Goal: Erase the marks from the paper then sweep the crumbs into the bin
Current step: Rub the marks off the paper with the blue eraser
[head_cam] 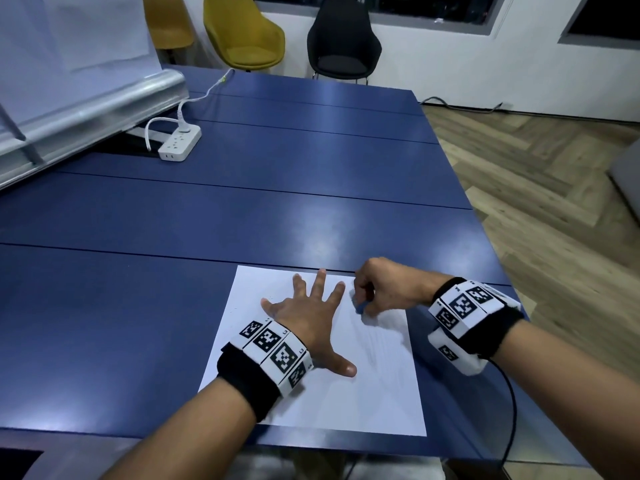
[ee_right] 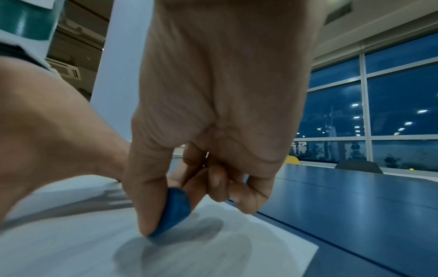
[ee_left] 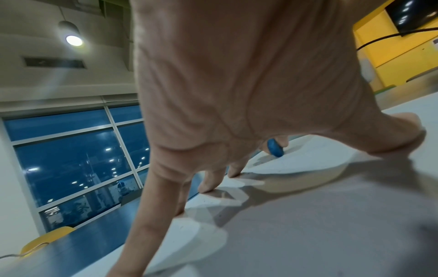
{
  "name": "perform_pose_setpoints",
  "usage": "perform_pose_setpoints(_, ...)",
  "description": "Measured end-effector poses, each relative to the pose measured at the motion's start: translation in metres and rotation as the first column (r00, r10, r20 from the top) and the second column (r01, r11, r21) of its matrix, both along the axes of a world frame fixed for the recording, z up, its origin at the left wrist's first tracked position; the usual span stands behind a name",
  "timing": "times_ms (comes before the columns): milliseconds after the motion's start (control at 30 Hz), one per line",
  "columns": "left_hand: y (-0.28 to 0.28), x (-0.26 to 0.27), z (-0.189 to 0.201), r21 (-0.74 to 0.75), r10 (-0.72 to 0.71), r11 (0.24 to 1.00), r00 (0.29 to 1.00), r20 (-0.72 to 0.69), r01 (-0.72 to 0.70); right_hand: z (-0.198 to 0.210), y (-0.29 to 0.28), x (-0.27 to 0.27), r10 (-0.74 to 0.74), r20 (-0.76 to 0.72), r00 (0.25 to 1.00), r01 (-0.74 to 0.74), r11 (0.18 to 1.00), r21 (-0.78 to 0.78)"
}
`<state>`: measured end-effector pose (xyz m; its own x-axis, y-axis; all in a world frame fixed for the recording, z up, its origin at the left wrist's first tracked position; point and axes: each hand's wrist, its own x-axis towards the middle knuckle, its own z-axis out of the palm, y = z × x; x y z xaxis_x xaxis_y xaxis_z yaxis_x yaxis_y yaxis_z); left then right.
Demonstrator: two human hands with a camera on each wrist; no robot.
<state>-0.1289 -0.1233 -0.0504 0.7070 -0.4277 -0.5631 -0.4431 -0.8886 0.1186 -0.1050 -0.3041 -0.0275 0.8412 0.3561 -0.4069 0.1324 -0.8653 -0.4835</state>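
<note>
head: left hand (head_cam: 304, 318) lying flat, fingers splayed, pinning paper (head_cam: 381, 386) at table's (head_cam: 242, 209) near edge; marks barely showing | left wrist: eraser (ee_left: 275, 148) half hidden behind palm | right wrist: right hand (ee_right: 213, 112) pinching blue eraser against paper, tip blurring

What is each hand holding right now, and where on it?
The right hand pinches a blue eraser by its sides, lower end on the paper. The left hand holds nothing; it presses flat on the paper.

Dim; ceiling lamp (ee_left: 74, 40) glare, soft shadows, perhaps motion-blurred, warped edges.
</note>
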Motion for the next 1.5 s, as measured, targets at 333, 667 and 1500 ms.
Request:
perform_pose_setpoints(333, 0.000, 0.000, 0.000, 0.007, 0.007, 1.000, 1.000, 0.002, -0.007, 0.003, -0.003, 0.002, -0.003, -0.072, 0.997, 0.004, 1.000, 0.005)
perform_pose_setpoints(667, 0.000, 0.000, -0.001, 0.005, -0.004, 1.000, 1.000, 0.019, 0.004, 0.004, 0.002, -0.008, -0.040, -0.027, 0.999, 0.041, 0.999, 0.030)
perform_pose_setpoints(1500, 0.001, 0.000, -0.001, 0.018, -0.020, 1.000, 0.999, 0.025, 0.019, 0.001, 0.023, -0.063, 0.070, -0.134, 0.988, -0.069, 0.998, 0.010)
